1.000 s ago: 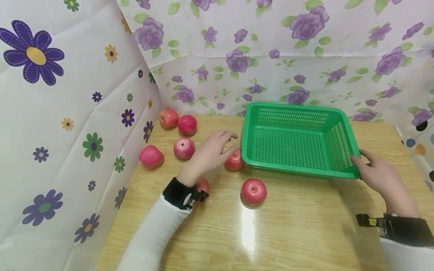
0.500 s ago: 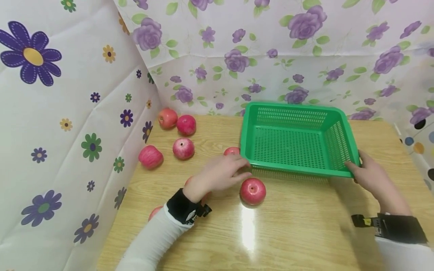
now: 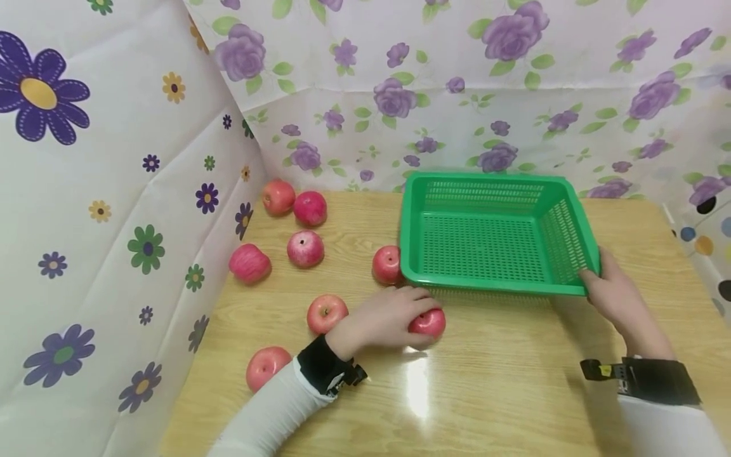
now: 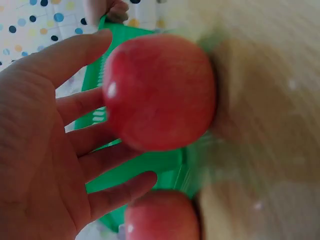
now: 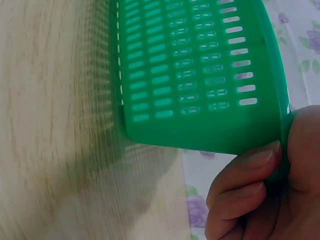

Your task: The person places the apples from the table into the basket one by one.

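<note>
My left hand (image 3: 391, 317) reaches round a red apple (image 3: 428, 322) on the table, thumb in front and fingers behind. In the left wrist view the fingers (image 4: 112, 160) are spread and fairly straight beside this apple (image 4: 162, 92), and the palm stands apart from it. Whether the fingertips touch it is hard to tell. At the front right corner of a green plastic basket (image 3: 497, 287), my right hand (image 3: 619, 301) grips the rim; the right wrist view shows fingers (image 5: 240, 187) curled under the basket edge (image 5: 282, 90) with the thumb over it. No apple lies in the basket.
One apple (image 3: 388, 264) sits against the basket's left side. Two more, an apple (image 3: 327, 313) and another apple (image 3: 268, 367), lie by my left forearm. Several apples (image 3: 305, 248) are at the back left. Flowered cloth (image 3: 337, 139) walls the wooden table (image 3: 491, 381).
My left hand has moved toward me and right, from the apple beside the basket to the front apple. The right hand stays on the basket rim. The view has shifted slightly.
</note>
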Available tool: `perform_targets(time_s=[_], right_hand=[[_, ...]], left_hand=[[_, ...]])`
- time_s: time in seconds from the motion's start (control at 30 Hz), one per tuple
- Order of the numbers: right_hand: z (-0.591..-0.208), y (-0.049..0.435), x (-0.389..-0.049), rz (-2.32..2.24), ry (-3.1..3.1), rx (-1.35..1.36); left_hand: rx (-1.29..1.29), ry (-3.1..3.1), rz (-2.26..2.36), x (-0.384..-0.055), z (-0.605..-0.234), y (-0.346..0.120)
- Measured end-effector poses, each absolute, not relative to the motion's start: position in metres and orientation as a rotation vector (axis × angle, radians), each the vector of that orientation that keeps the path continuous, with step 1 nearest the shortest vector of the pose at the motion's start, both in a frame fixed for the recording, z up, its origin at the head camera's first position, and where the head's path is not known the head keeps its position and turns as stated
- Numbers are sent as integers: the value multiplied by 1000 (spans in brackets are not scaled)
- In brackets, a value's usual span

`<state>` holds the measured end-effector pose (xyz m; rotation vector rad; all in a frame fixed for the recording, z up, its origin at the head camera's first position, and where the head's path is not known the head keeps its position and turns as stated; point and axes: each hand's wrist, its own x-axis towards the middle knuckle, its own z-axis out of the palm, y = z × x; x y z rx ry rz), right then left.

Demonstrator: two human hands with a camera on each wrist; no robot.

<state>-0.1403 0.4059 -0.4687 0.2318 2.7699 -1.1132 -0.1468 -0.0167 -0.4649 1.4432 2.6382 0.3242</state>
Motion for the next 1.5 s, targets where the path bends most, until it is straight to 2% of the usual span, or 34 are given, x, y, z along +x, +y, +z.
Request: perform_targets(time_s=[0.77, 1.5], right_hand=[[-468, 404, -139, -1150, 2760, 272], [-465, 401, -139, -1130, 2763, 276]], left_hand=[[1498, 2624, 308, -147, -488, 0], [1553, 2536, 415, -148, -478, -4]])
